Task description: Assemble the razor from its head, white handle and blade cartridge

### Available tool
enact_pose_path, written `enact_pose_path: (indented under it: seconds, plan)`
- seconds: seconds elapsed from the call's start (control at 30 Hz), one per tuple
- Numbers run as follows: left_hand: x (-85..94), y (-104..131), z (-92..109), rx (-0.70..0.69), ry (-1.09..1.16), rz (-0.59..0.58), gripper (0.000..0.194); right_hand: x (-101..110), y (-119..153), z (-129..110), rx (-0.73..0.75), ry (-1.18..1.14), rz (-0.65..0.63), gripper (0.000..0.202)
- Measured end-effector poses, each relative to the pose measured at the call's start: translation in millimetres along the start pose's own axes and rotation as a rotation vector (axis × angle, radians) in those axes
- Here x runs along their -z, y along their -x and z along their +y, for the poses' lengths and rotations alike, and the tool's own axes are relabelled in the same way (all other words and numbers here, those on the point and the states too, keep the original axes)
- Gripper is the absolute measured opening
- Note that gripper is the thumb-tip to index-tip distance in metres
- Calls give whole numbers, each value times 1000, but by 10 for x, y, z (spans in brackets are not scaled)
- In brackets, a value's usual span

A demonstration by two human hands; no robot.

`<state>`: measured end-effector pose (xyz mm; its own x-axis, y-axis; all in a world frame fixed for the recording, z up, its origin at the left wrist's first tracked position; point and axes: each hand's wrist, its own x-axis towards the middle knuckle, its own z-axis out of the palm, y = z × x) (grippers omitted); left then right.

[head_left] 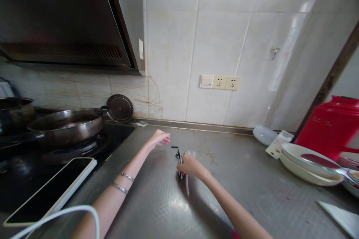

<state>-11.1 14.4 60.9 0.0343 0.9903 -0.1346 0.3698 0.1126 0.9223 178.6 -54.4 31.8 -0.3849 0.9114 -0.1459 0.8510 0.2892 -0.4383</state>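
My right hand [189, 165] is closed around a slim object with dark and whitish parts [180, 174], low over the steel counter [157, 194]. Its dark, looped upper end pokes out beyond my fingers, and a pale narrow strip [187, 186] hangs below them. My fingers cover the rest, so its kind is unclear. A short dark green piece [174, 146] lies just beyond, between both hands. To its left, my left hand [160, 137] hovers with loosely bent fingers and nothing visible in it. A clear plastic item [191, 153] sits right behind my right hand.
On the left are a gas hob [117, 134] with a steel pan [70, 125], a phone [50, 190] and a white cable [84, 208]. At right stand stacked white dishes [305, 168], a red thermos jug [328, 129], a small card [279, 144] and a pale cloth or paper [340, 216].
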Motion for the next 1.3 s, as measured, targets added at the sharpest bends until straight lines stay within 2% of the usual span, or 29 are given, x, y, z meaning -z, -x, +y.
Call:
enact_pose_path:
  seconds: [0.1,0.27,0.43,0.53,0.7,0.87,1.0,1.3]
  plan:
    - [-14,9,10,11,-6,-4,38,21,31,-34,-15,9,-32,21]
    - [-45,23,25,21,-96,-24,37,31,52,-49,-43,71,-7,22]
    - [-93,-17,8,-50,-298,-17,38,81,21,0,31,10,-35,25]
    - [-127,-65,-36,-130,-409,36,32,246,14,45,51,-11,33,31]
    - [-200,-100,-183,-308,-573,160,25,676,35,241,-5,-59,188,36]
    - [-273,-97,-409,-449,-724,125,24,932,40,513,-29,-88,289,33]
    - [-289,-121,-524,-545,-883,88,23,970,21,612,-45,-90,323,31]
    - [-334,-153,-549,-624,-962,123,26,971,16,631,-21,-99,359,29]
